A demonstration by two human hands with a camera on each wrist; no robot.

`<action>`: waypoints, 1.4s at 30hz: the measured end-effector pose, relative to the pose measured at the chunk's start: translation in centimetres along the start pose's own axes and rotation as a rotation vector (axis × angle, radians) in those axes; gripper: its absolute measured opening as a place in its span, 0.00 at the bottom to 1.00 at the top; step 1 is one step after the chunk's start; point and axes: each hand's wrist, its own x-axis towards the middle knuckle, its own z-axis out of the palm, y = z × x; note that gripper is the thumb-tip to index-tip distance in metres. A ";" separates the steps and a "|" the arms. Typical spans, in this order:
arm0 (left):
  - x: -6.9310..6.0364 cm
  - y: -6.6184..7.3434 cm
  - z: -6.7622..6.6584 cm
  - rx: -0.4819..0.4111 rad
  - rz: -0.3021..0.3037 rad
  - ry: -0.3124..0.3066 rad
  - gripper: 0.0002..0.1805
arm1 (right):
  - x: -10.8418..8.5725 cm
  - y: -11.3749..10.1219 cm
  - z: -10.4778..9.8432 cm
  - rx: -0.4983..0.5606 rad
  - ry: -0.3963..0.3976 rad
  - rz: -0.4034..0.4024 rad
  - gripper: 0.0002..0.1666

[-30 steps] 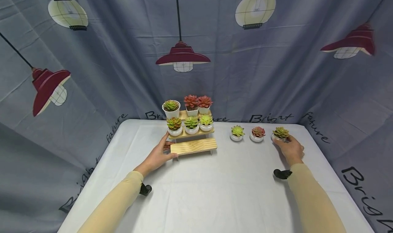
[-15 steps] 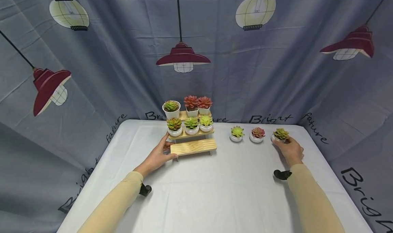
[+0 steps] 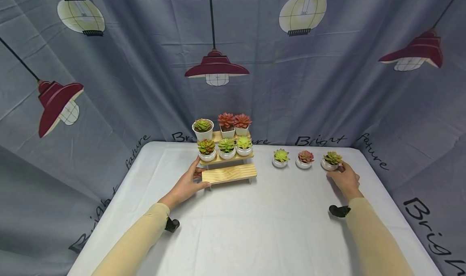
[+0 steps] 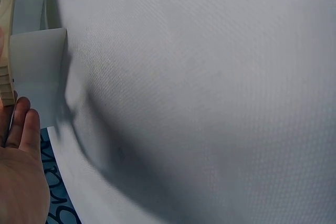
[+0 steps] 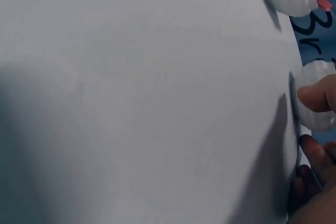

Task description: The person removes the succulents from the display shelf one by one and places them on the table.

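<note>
A tiered wooden stand (image 3: 229,173) holds succulents on its two upper tiers; its lowest board is bare. My left hand (image 3: 185,186) grips the stand's left end, thumb at the front board's corner. In the left wrist view, the fingers of that hand (image 4: 21,177) lie against the board's end (image 4: 6,77). At the far right, my right hand (image 3: 346,180) pinches a white pot (image 3: 329,165) with a green succulent (image 3: 333,158), which stands on the table. The right wrist view shows the thumb of this hand (image 5: 320,182) across the pot (image 5: 310,116).
Left of the held pot stand a reddish succulent (image 3: 306,156) and a light green one (image 3: 281,155), both in white pots on the white-covered table (image 3: 269,227). A grey-blue curtain (image 3: 262,98) printed with lamps hangs behind and at the sides.
My right hand and wrist have shifted slightly; the thumb sits lower on the pot, and more of the pot shows. The left hand and stand look the same.
</note>
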 end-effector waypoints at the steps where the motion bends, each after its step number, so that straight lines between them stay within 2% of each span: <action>1: 0.0 0.0 0.0 0.002 -0.002 -0.001 0.64 | -0.1 0.2 -0.2 0.016 -0.009 -0.006 0.51; 5: 0.0 0.0 0.0 0.008 -0.003 -0.007 0.64 | -0.6 1.0 -1.0 0.121 -0.002 -0.043 0.46; 10: 0.0 0.0 0.0 0.018 0.007 -0.006 0.64 | -1.2 1.2 -1.5 0.223 0.127 -0.083 0.40; 16: -0.1 0.1 0.0 0.020 0.027 0.001 0.64 | -1.9 0.6 -1.8 0.255 0.224 -0.112 0.38; 19: 0.0 0.1 0.0 0.024 0.035 -0.001 0.64 | -2.6 0.0 -1.8 0.262 0.275 -0.176 0.35; 25: 0.0 0.2 0.0 0.035 0.033 0.004 0.65 | -4.1 -1.8 -1.2 0.286 0.359 -0.355 0.31; 29: -0.1 0.4 0.0 0.035 0.024 0.009 0.65 | -5.3 -3.6 -0.4 0.313 0.335 -0.440 0.31; 34: -0.2 0.5 0.1 0.034 0.011 0.013 0.66 | -6.9 -6.0 1.1 0.341 0.249 -0.514 0.32; 38: -0.1 0.5 0.2 0.034 0.012 0.023 0.66 | -8.0 -7.9 2.5 0.393 0.188 -0.613 0.32; 42: -0.1 0.3 0.2 0.037 0.017 0.033 0.66 | -9.3 -9.8 4.4 0.416 0.087 -0.668 0.34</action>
